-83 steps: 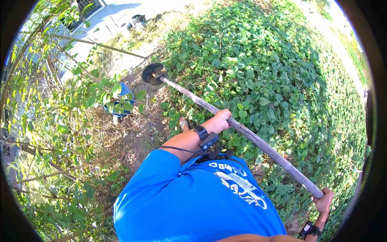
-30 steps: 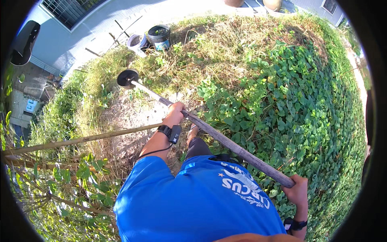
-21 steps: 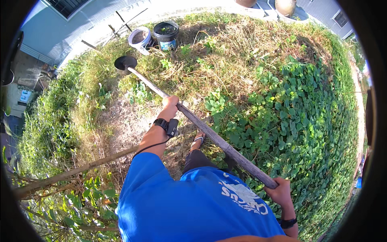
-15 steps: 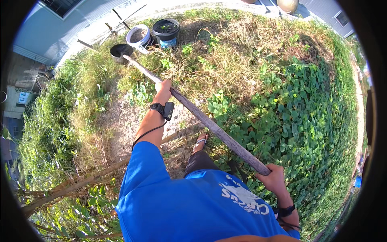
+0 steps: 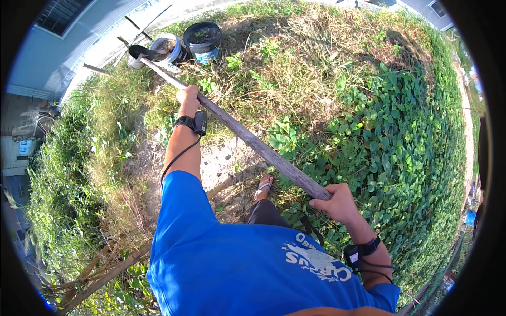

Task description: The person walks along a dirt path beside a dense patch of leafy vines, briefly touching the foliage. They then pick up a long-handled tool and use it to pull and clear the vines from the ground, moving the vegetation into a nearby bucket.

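A long-handled dipper, a scoop (image 5: 138, 55) on a weathered wooden pole (image 5: 253, 141), slants across the view from far left to near right. My left hand (image 5: 188, 99) is wrapped round the pole's upper part, arm stretched forward. My right hand (image 5: 336, 203) grips its near end, by the green vines. Beside a white bucket (image 5: 173, 64) the scoop is tipped over toward its mouth, and a dark grey, liquid-looking streak reaches from scoop into bucket. A black bucket (image 5: 204, 47) with small plants inside stands right of the white one.
Dense green vines (image 5: 390, 142) cover the ground at right, dry cut grass (image 5: 305, 58) the far middle. Tall weeds (image 5: 68, 163) and a wooden pole lying (image 5: 113, 271) are at left. Sticks (image 5: 138, 29) stand behind the buckets, before a light wall (image 5: 100, 37). My sandalled foot (image 5: 263, 187) is on the ground.
Both hands have pushed the dipper forward, the right hand also leftward. The scoop has risen from beside the white bucket and tipped toward its mouth; the dark streak now shows.
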Tool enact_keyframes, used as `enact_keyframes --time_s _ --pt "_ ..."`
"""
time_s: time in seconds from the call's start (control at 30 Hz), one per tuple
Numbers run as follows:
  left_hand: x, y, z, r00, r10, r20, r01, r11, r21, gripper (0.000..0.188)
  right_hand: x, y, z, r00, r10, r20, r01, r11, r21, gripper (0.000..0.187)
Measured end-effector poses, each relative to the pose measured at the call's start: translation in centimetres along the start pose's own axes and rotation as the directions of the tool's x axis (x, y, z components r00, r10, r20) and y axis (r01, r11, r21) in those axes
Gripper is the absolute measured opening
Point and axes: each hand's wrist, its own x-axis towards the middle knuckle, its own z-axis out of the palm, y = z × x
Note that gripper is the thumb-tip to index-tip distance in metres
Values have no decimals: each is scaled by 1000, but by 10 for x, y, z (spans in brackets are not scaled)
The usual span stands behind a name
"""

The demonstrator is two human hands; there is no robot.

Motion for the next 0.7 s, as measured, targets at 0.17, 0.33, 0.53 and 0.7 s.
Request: enact_keyframes --time_s 0.17,0.33,0.53,0.7 --pt "18 14 4 999 37 20 -36 998 -43 17 21 -15 3 994 69 81 -83 979 186 27" --pt "27 25 8 999 14 48 -10 996 -87 16 25 -16 15 996 71 55 -76 991 107 34" --pt "22 27 16 997 54 63 -44 988 -148 14 17 -20 25 990 -91 -105 80 991 -103 38" --pt "7 24 30 997 28 65 -24 997 -76 20 12 -11 30 995 -24 -99 23 1000 -14 36"
